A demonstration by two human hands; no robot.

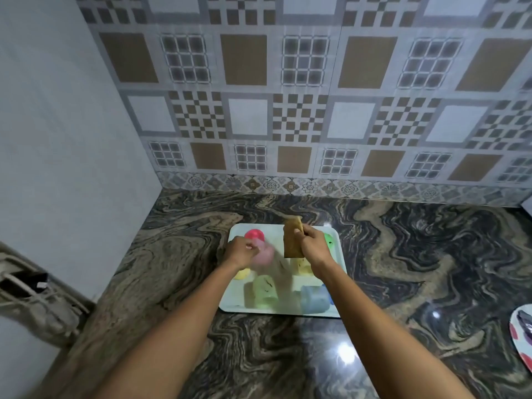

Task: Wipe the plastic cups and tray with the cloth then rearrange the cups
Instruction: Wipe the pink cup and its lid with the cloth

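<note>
A white tray (336, 262) lies on the marbled counter with several upturned plastic cups on it. My left hand (240, 251) grips a pink cup (263, 254), held tilted and blurred above the tray. Behind it stands a red cup (254, 234). My right hand (313, 243) pinches a brown cloth (292, 240) that hangs down over the tray's middle. A green cup (329, 240) peeks out behind my right hand. A yellow cup (242, 273) sits under my left wrist, a pale green cup (264, 292) and a blue cup (314, 300) stand at the front, and a yellowish cup (302, 266) is partly hidden.
A patterned tiled wall (288, 110) rises behind the counter and a plain wall closes the left side. A red-spotted plate (521, 335) lies at the right edge. A grey fixture (31, 289) juts from the left wall.
</note>
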